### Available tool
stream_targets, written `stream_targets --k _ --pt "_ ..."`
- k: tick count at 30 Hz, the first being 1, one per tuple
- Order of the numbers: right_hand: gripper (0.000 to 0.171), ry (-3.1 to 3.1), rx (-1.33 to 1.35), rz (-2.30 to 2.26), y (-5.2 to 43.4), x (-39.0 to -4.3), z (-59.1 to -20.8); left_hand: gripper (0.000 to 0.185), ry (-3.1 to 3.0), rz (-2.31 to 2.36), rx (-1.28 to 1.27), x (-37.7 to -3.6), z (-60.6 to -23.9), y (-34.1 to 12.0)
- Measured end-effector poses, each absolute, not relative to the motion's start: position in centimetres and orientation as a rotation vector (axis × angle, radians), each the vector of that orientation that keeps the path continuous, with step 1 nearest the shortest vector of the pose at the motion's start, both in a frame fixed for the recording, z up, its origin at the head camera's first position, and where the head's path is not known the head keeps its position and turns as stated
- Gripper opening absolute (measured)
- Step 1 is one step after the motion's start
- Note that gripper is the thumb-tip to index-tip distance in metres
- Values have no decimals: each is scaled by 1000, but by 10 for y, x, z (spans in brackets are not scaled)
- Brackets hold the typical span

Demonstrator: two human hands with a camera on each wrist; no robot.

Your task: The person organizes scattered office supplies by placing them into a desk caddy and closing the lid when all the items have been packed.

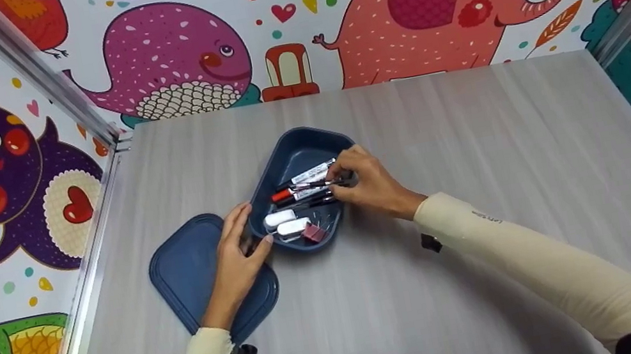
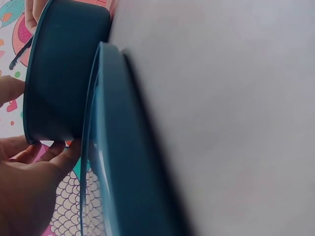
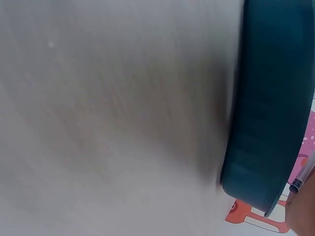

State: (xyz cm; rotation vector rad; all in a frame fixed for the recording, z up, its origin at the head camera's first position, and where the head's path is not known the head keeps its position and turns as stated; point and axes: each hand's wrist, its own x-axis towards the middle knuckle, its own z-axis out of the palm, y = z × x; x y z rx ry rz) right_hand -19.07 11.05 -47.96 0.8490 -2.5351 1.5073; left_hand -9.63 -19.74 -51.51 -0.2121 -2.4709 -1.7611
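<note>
1. Your right hand (image 1: 370, 187) was curled round the ends of the pens (image 1: 305, 186) lying in the blue tray (image 1: 296, 148), fingers pinched on them at the tray's right rim; your left hand (image 1: 235, 262) lay with straight fingers against the tray's left wall, steadying it rather than gripping.
2. You had the tray near the middle of the table (image 1: 486, 186), a little toward its left edge; besides the pens it held two white erasers (image 1: 286, 222) and a small pink piece (image 1: 314, 233) at its near end.
3. Its blue lid (image 1: 190, 277) lay flat beside it on the left, under your left wrist, the two touching or nearly so.
4. By my reading you were arranging the pens in the tray. Your next move called for seating them flat and letting go without knocking the erasers.
</note>
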Motion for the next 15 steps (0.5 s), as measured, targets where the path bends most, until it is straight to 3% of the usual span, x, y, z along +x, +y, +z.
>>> stream_targets --k 15 --pt "10 -2592 902 1437 103 -203 -481 72 -2476 -1752 -206 -97 -516 -197"
